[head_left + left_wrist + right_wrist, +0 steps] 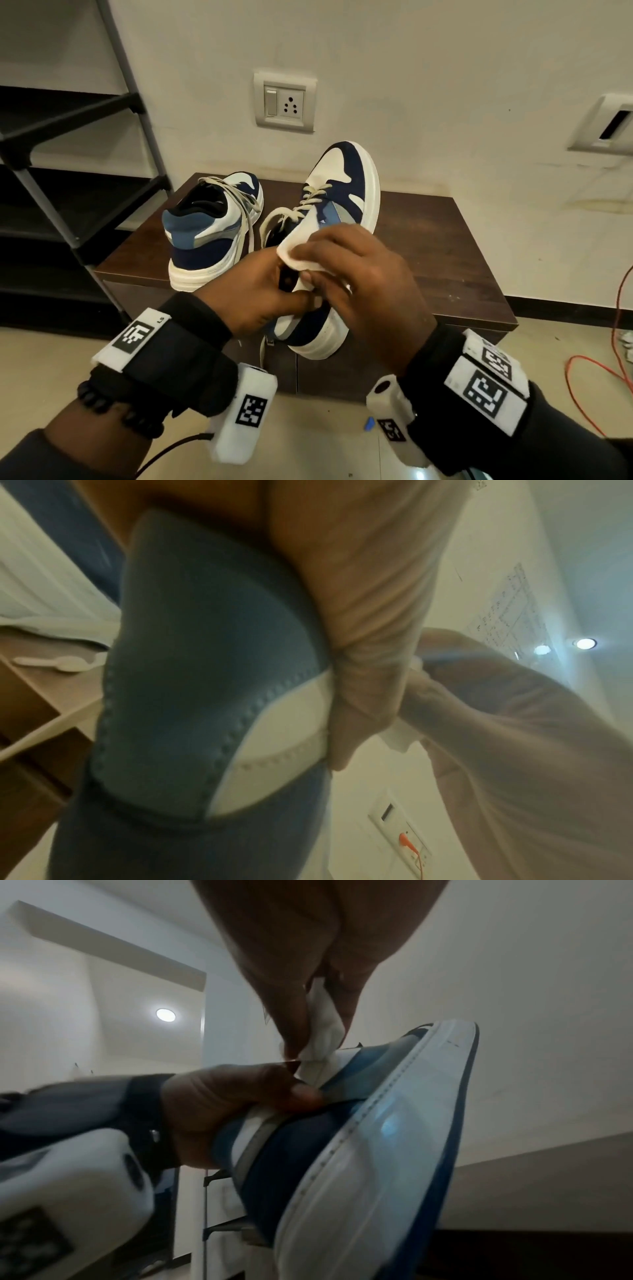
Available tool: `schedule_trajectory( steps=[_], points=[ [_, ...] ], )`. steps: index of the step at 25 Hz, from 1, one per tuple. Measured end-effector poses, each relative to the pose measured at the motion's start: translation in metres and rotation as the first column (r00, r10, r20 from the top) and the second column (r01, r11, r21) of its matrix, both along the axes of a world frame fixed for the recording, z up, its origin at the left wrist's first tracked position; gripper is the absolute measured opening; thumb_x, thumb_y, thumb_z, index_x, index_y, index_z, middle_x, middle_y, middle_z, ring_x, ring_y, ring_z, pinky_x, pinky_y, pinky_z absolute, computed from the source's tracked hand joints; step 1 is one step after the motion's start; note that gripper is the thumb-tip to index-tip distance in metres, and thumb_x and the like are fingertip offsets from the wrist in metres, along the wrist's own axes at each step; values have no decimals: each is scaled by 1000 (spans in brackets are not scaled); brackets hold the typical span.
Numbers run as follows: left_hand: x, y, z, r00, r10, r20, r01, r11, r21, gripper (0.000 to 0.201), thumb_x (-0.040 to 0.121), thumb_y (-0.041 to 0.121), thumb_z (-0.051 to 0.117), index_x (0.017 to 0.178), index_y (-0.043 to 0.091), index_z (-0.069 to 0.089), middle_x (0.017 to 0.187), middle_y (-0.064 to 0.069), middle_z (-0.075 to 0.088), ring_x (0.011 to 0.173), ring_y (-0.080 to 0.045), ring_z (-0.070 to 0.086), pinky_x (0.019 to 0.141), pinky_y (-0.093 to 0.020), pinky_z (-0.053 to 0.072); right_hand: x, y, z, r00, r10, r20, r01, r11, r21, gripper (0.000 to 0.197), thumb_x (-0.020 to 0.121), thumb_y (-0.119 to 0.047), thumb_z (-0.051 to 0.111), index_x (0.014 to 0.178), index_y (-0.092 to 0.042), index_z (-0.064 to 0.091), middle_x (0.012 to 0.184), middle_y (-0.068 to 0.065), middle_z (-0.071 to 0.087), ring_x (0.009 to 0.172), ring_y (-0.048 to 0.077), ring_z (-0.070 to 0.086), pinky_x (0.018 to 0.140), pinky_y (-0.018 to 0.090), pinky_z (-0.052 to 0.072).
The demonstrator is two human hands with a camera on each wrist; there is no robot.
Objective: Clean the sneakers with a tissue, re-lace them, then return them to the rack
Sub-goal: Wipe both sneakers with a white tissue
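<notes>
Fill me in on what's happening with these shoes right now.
A person is cleaning a sneaker. The left hand grips it around the heel and holds it up over the low wooden cabinet, while the right hand pinches a white tissue against its collar. The second sneaker stands on the cabinet, laces loose. The rack to the left holds neither.

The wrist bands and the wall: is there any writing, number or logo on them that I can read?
"LS": small letters beside the black-and-white code on the left wrist band.
Other wrist tags: square code patterns only, no words.
Sheet on the wall: a printed grid, too blurred to read.
Held sneaker and socket plate: no readable text.
</notes>
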State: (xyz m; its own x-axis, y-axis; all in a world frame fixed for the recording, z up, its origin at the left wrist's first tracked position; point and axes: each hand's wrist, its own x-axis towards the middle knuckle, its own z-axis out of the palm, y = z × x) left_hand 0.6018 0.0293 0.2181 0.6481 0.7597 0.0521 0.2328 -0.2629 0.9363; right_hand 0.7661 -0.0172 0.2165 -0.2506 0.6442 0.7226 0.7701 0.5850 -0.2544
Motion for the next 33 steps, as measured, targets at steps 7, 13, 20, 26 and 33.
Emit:
schedule_trajectory(
  steps=[7,13,20,26,33],
  points=[
    [-7,4,0,998,26,49,-22,996,-82,42,82,-5,66,116,18,56,109,5,71,105,-10,65,89,-26,52,2,1,-6,1000,4,23,-3,999,-35,21,86,-17,58,103,-9,68,102,8,64,95,21,59,82,31,51],
    [-7,6,-1,998,31,54,-24,991,-129,51,80,-1,67,126,16,52,119,2,67,112,-13,63,98,-33,49,10,15,0,978,-146,-150,138,988,-65,20,85,-12,62,104,-12,68,107,5,64,101,16,55,88,35,51],
    [-8,7,-3,1000,7,-3,-7,993,-114,50,82,2,68,127,16,53,122,2,66,115,-14,61,103,-41,45,15,16,4,970,-206,-129,204,979,-26,20,84,-13,64,104,-12,69,104,5,65,100,13,47,84,33,47],
    [-8,6,0,999,-30,-28,27,994,-102,53,83,7,69,131,18,51,125,3,64,118,-15,59,105,-44,43,25,19,2,969,-209,-132,210,978,0,19,83,-10,64,102,-10,69,103,7,64,100,22,54,86,36,48],
    [-12,10,4,1000,28,9,-27,991,-131,54,80,3,67,129,18,52,120,3,67,113,-11,62,98,-31,50,14,15,-7,981,-178,-79,177,984,-21,19,81,-7,67,100,-6,67,104,10,63,98,25,58,79,39,53]
  ],
)
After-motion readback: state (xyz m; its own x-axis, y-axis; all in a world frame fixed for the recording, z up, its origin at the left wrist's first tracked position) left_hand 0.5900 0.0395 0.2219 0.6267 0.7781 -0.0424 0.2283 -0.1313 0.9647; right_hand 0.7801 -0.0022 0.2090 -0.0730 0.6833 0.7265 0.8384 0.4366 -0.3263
